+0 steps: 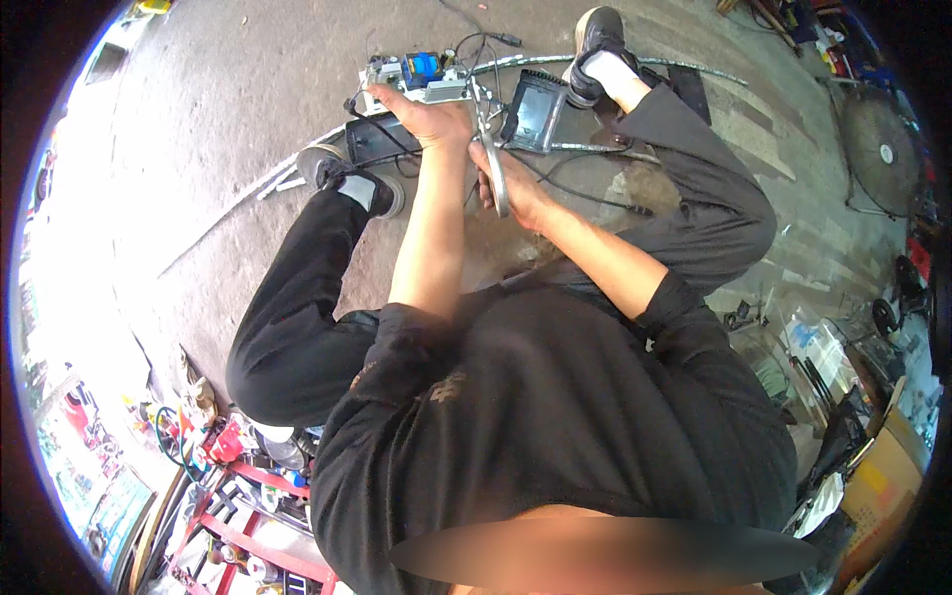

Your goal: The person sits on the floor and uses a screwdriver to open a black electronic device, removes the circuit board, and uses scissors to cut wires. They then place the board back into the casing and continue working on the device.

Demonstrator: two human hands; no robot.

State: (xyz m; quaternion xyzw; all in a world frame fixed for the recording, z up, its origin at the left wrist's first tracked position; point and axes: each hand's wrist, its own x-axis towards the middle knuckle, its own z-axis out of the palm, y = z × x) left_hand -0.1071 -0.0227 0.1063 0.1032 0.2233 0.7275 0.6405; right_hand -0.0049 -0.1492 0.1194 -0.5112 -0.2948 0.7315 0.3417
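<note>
My right hand (511,188) is closed around the handles of silver pliers (498,169), which point away from me toward a circuit board (446,92). The board carries a blue block-shaped component (421,68) and pale metal heat sinks. At the board's near edge is my left hand (433,121), its thumb stretched along the left end. The other left fingers are mostly hidden, but the hand appears to grip the board. A black plastic case half (377,142) lies under and beside my left wrist; another open black case half (535,109) lies to the right of the pliers.
Black cables (585,200) run over the concrete floor (248,119) around the parts. Long silver strips (694,69) lie behind and beside them. My shoes (598,50) flank the work. A standing fan (883,149) is far right; a red metal rack (273,535) with tools stands near left.
</note>
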